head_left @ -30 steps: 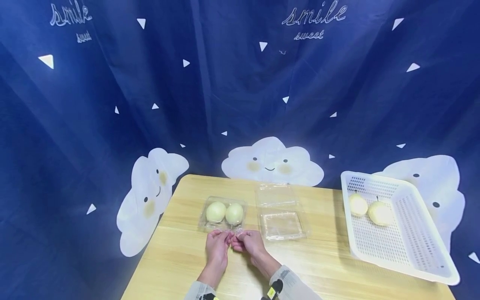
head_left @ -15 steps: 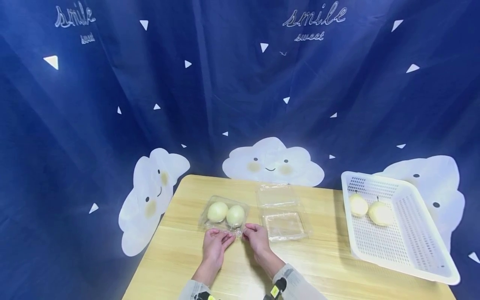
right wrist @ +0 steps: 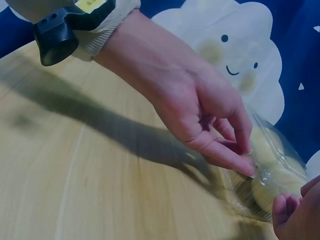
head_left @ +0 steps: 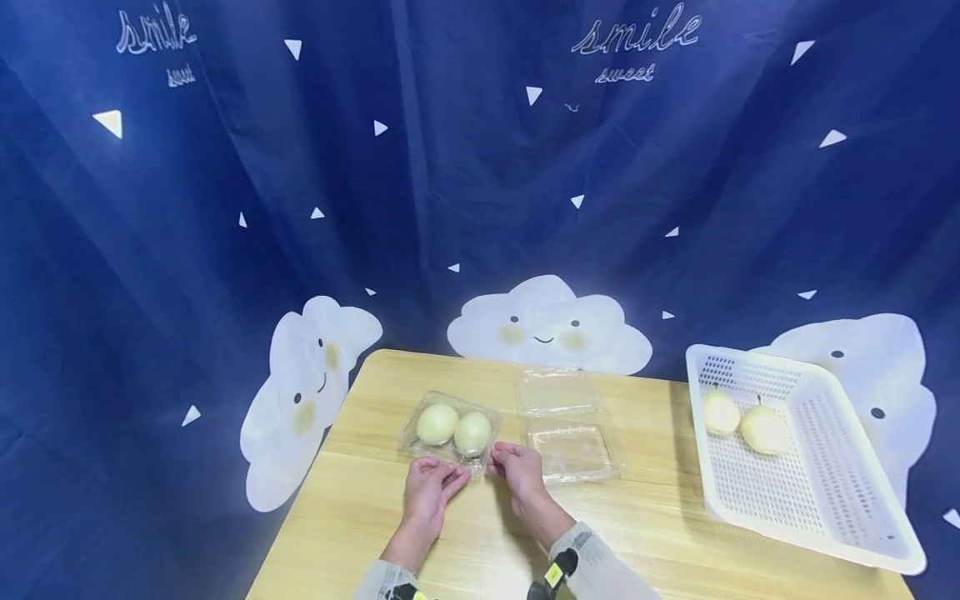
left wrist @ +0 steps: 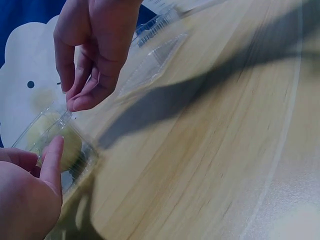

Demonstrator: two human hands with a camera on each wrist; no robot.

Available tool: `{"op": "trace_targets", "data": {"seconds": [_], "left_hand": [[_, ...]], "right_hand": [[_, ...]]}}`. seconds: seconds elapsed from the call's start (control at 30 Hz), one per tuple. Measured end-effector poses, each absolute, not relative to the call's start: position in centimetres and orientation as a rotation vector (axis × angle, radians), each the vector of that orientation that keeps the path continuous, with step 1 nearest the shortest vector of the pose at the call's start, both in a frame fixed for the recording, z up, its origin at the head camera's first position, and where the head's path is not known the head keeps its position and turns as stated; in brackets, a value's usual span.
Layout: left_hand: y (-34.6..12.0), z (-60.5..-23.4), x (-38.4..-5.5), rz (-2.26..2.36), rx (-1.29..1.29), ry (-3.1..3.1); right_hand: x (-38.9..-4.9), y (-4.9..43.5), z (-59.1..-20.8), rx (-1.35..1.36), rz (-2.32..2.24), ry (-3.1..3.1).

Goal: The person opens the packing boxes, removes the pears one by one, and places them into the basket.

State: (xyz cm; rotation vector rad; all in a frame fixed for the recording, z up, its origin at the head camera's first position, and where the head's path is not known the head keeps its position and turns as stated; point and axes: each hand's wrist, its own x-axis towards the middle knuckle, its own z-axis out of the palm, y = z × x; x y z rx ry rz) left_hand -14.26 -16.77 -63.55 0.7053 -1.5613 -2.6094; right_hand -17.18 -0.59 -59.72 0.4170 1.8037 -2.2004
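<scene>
pinching clear box [head_left: 456,408] at one corner with fingers [right wrist: 227,159] of right hand [head_left: 522,475], resting left hand [head_left: 426,493] (finger hold unclear) at front edge, ideally pressing evenly.

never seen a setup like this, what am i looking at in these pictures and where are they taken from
There is no robot arm here, only a person's two bare hands. The wide view comes from a camera worn on the head; the two closer views come from cameras worn on the wrists. On the wooden table stand a clear box with two pale yellow fruits inside, an open clear tray to its right and, farther right, a white basket with two more fruits. The right hand pinches the box near its right front corner; the left hand is at its front edge, though whether it grips is hard to tell.
</scene>
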Motion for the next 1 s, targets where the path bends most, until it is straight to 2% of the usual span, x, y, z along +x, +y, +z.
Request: {"op": "trace_targets", "data": {"seconds": [1.0], "left_hand": [[-16.9,-63.5,-14.3,-2.652,0.664,-1.638]], "right_hand": [[-18.6,-0.9,-60.5,0.345,-1.992,1.940]]}}
